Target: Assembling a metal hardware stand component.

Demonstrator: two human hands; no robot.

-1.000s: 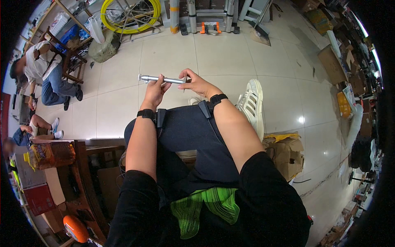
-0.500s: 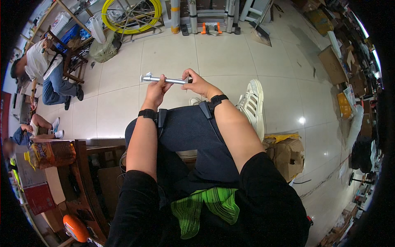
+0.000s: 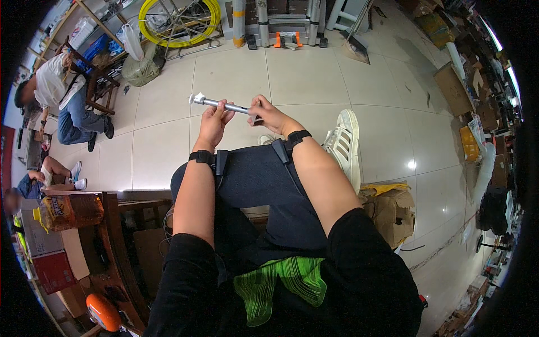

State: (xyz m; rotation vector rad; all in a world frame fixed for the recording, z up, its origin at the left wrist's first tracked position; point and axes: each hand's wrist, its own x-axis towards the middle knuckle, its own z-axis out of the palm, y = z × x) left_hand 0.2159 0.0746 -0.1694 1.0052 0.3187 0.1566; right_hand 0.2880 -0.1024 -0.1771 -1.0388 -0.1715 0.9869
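Two hands [image 3: 241, 118] grip metal rod [image 3: 222, 104]; yellow hose coil [image 3: 178, 22], seated person [image 3: 62, 95] beyond.

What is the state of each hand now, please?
Left hand: closed around the middle of the silver metal rod.
Right hand: closed, gripping the rod's near end.

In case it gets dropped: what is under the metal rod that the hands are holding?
Under the metal rod, held by the left hand and right hand, lies pale tiled floor, then the knee in dark trousers. The rod's right end is hidden in the fingers.
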